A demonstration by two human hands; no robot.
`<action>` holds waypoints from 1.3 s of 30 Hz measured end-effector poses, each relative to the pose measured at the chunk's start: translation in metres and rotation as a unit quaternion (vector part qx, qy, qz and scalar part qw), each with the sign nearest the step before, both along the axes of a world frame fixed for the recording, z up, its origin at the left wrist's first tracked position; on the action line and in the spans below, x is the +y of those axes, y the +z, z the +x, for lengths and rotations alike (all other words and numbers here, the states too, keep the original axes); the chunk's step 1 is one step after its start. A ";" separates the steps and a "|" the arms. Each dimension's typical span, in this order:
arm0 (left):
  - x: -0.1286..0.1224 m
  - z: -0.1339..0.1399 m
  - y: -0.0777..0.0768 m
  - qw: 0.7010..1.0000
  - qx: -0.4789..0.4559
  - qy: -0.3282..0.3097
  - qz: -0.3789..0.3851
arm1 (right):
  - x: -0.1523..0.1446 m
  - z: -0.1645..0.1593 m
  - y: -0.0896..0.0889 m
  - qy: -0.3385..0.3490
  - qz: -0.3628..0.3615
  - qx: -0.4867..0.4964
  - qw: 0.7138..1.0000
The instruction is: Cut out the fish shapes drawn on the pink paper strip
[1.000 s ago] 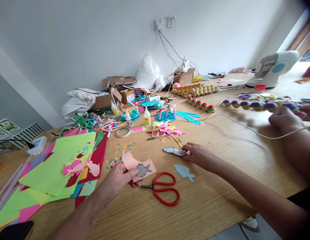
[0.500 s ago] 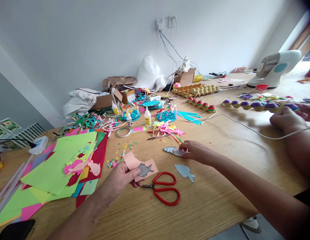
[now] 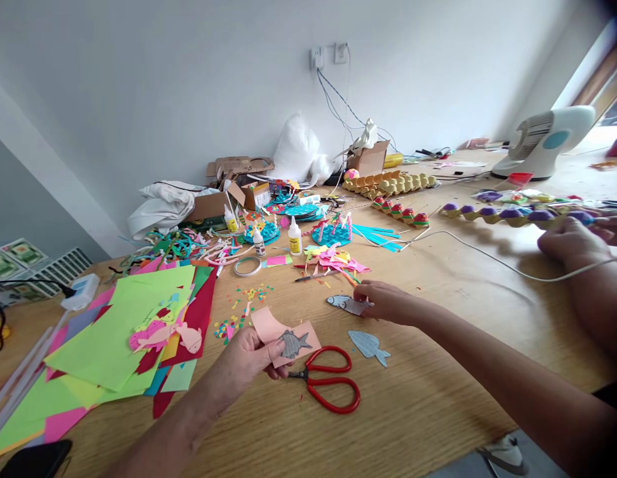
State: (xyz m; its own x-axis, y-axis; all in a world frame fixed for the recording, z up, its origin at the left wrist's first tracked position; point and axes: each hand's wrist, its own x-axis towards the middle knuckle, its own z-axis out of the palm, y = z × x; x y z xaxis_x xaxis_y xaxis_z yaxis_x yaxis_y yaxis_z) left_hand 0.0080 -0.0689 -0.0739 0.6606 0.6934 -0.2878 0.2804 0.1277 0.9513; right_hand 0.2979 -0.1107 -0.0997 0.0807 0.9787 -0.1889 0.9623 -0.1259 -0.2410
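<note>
My left hand (image 3: 261,352) pinches a folded piece of pink paper (image 3: 268,325) together with a small grey fish cutout (image 3: 294,343) lying on it. Just below, red-handled scissors (image 3: 333,380) rest on the table, their blades partly under that hand. My right hand (image 3: 385,302) has its fingers curled over the tail end of a pale blue paper fish (image 3: 344,303) with a drawn face, which lies flat on the table. Nearer to me lies another blue fish cutout (image 3: 368,344), apart from both hands.
Coloured paper sheets (image 3: 113,332) with pink fish cutouts (image 3: 188,337) are stacked at left. Glue bottles (image 3: 295,237), a tape roll (image 3: 247,265) and paper scraps (image 3: 333,259) lie ahead. At right, another person's hand (image 3: 570,242) holds a purple-painted egg-carton strip (image 3: 512,216), near a white cable (image 3: 487,255).
My right hand has shifted slightly left over the paper fish. My left hand still holds the pink paper and grey fish. The whole view has tilted a little.
</note>
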 end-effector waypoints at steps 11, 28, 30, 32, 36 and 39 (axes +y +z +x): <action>0.003 -0.002 -0.003 1.000 0.000 0.016 -0.004 | -0.012 0.004 -0.004 -0.055 0.088 0.080 0.991; 0.005 0.007 -0.005 1.000 0.007 0.001 0.000 | -0.005 0.031 -0.028 -0.136 0.137 0.177 0.965; 0.006 0.014 -0.006 1.000 0.000 -0.007 -0.005 | -0.006 0.030 -0.025 -0.136 0.140 0.138 0.971; 0.007 0.023 -0.007 1.000 -0.008 -0.017 -0.012 | -0.009 0.028 -0.020 -0.132 0.142 0.094 0.977; 0.010 0.041 -0.007 0.999 0.002 -0.038 -0.007 | -0.013 0.027 -0.014 -0.116 0.124 0.022 0.985; 0.015 0.051 -0.008 0.999 0.018 -0.045 0.013 | -0.016 0.032 -0.010 -0.102 0.102 -0.004 0.990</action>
